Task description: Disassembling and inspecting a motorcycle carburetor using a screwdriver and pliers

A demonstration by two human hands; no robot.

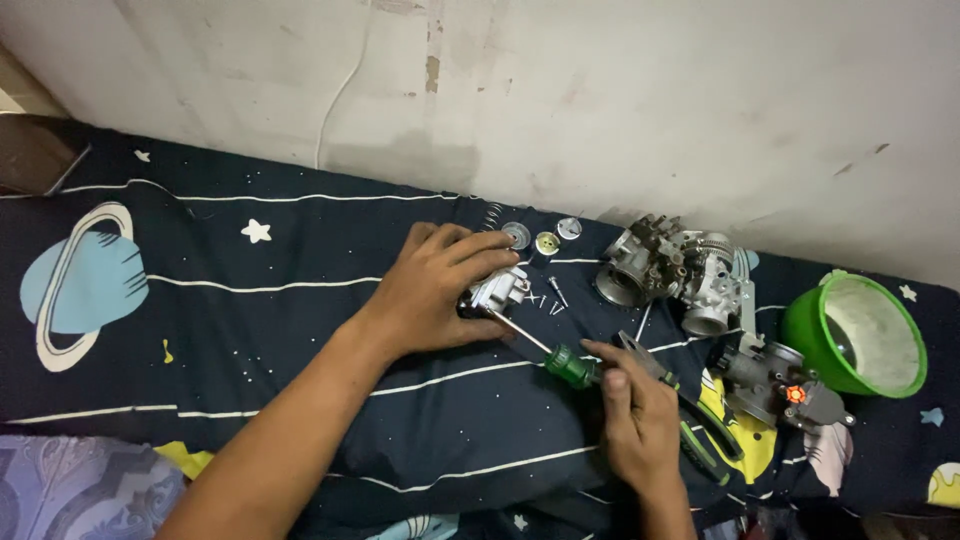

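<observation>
Left hand: the left hand (pixel 440 290) lies palm-down over a small metal part (pixel 497 291), fingers curled over it and pressing it against the bed.
Right hand: the right hand (pixel 635 415) is closed round the green handle of a screwdriver (pixel 545 350), thumb along the top.
Screwdriver: its shaft slants up and to the left, the tip meeting the small metal part just below the left fingers.
Small metal part: silver-grey, on the bed, mostly hidden under the left hand.
Loose screws: a few small screws (pixel 553 298) lie just beside the part, to its right.
Discs: 3 small round pieces (pixel 545 240) sit in a row near the wall, with a coil spring (pixel 492 213) just left of them.
Pliers: green-and-black pliers (pixel 700 430) lie beside the right hand.
Large bodies: a silver carburetor-like assembly (pixel 670 272) rests further right; a darker one (pixel 775 385) with an orange-red spot lies below it.
Bowl: a green bowl (pixel 800 330) is tipped on its side at the far right.
Bed: the dark blue bedsheet (pixel 250 330) shows stars and planets.
Wall: a stained white wall (pixel 600 100) stands behind, with a thin white cable (pixel 340 95) hanging down it.
</observation>
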